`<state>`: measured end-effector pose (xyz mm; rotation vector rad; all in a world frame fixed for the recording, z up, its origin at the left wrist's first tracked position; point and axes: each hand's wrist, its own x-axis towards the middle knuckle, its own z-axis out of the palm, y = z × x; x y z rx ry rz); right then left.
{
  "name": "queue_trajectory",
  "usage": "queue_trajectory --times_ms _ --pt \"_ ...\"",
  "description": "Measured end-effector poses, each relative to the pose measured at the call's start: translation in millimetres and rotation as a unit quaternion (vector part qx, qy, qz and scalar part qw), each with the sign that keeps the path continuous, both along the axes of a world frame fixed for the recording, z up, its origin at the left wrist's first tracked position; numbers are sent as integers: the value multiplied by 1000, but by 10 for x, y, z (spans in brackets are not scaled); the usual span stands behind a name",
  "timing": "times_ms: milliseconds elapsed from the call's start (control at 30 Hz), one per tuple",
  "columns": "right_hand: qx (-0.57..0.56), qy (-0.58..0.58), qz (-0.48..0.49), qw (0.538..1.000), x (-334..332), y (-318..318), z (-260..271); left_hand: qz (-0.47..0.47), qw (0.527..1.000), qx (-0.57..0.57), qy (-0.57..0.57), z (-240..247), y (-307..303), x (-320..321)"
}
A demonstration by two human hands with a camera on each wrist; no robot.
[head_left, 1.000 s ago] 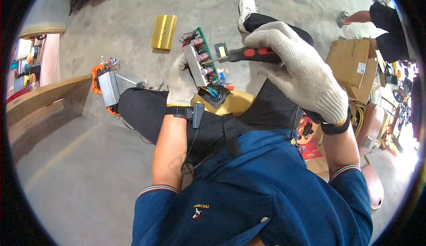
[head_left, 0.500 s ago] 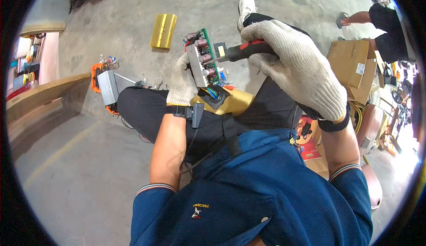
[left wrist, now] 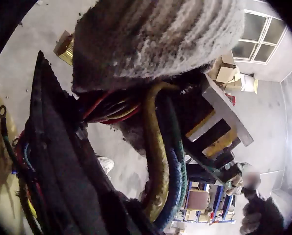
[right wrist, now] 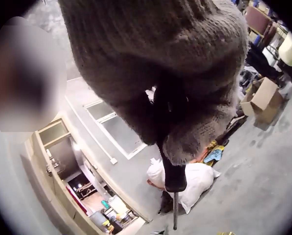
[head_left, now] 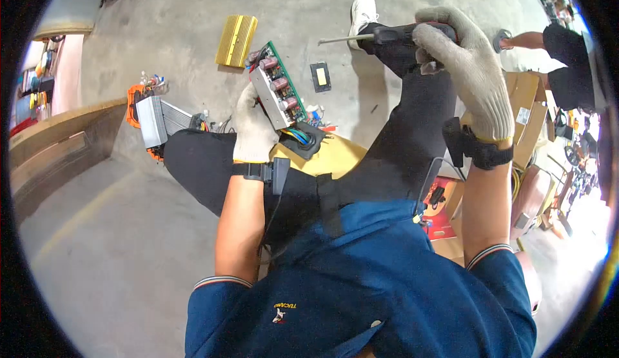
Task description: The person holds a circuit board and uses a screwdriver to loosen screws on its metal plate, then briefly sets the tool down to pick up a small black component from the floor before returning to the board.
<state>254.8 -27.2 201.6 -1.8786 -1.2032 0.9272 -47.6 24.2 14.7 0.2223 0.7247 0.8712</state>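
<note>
My gloved left hand (head_left: 255,122) grips a circuit board assembly by its metal plate (head_left: 272,103). Its green board (head_left: 284,74) carries several round capacitors and leans to the left in the head view. Thick yellow, blue and green wires (left wrist: 158,152) run beneath the glove in the left wrist view, and lead into a black end piece (head_left: 308,142) beside a gold casing (head_left: 335,155) between my legs. Away to the right, my gloved right hand (head_left: 461,61) holds a screwdriver (head_left: 392,34) by its dark handle. The shaft points left, apart from the board.
A gold ribbed cover (head_left: 236,40) and a small black rectangular piece (head_left: 320,77) lie on the concrete floor. An orange-edged device with a grey case (head_left: 155,122) sits left of my knee. Cardboard boxes (head_left: 519,103) and another person's leg (head_left: 519,40) are at the right.
My right hand has drawn the screwdriver away from the board, up and to the right. The left hand and board have shifted slightly left, and the board is more tilted.
</note>
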Motion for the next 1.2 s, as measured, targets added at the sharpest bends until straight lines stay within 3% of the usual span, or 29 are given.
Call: queue_trajectory --times_ms 67,133,167,200,300,400,533,567,667,733,800,867,933,1200 --pt "-7 29 -41 999 123 88 -242 26 999 -8 35 106 -13 45" --pt "-39 157 -111 981 237 195 -608 27 999 -16 -42 90 13 37" --pt "-54 186 -135 972 269 271 -786 17 998 -36 50 119 16 53" --pt "-56 186 -133 972 259 323 -929 20 998 -38 50 126 27 48" --pt "-59 255 -210 942 237 484 -1299 56 995 -48 -66 216 65 118" --pt "-130 308 -234 913 344 633 -1728 70 992 -68 -83 209 55 135" --pt "-174 280 -204 922 418 684 -2361 69 992 -109 11 218 95 157" --pt "-190 293 -232 908 408 689 -2480 107 985 -133 32 249 99 234" --pt "-250 300 -215 895 553 617 -3005 87 980 -164 67 94 102 150" --pt "-273 212 -228 911 497 557 -3195 116 967 -214 73 16 111 158" --pt "-327 197 -228 895 481 470 -3321 102 950 -230 186 21 130 167" --pt "-350 178 -218 893 490 359 -3543 98 956 -227 155 9 89 68" --pt "-368 160 -203 893 460 378 -3643 106 973 -199 52 -48 76 24" --pt "-295 197 -167 920 308 628 -3849 143 959 -236 60 -104 58 8"
